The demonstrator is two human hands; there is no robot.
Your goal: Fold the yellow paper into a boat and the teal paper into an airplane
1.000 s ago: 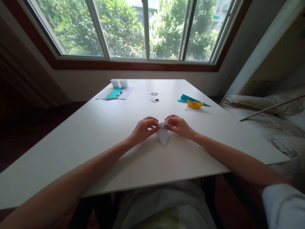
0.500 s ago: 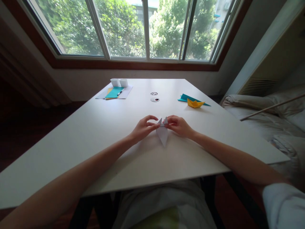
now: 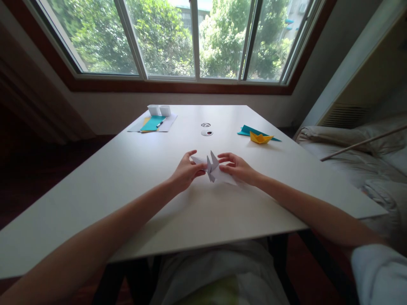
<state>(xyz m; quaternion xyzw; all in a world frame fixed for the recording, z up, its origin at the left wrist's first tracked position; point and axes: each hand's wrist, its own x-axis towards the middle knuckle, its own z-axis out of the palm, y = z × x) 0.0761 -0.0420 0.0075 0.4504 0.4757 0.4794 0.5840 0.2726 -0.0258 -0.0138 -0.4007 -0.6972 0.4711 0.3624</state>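
The left hand (image 3: 186,173) pinches a folded white paper (image 3: 216,173) at the frame's center, the right hand (image 3: 238,169) grasping its right side, forearms (image 3: 127,223) angling up from the lower corners; a white counter (image 3: 190,220) spreads below, a window (image 3: 165,42) above.

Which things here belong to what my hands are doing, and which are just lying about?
In hand: folded white paper; left hand; right hand.

Seemingly lying about: yellow paper boat; teal folded paper; pen; stacked paper sheets; white containers.

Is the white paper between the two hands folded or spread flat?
Folded: the white paper rises in narrow points between the left hand and the right hand, with flaps out to both sides.
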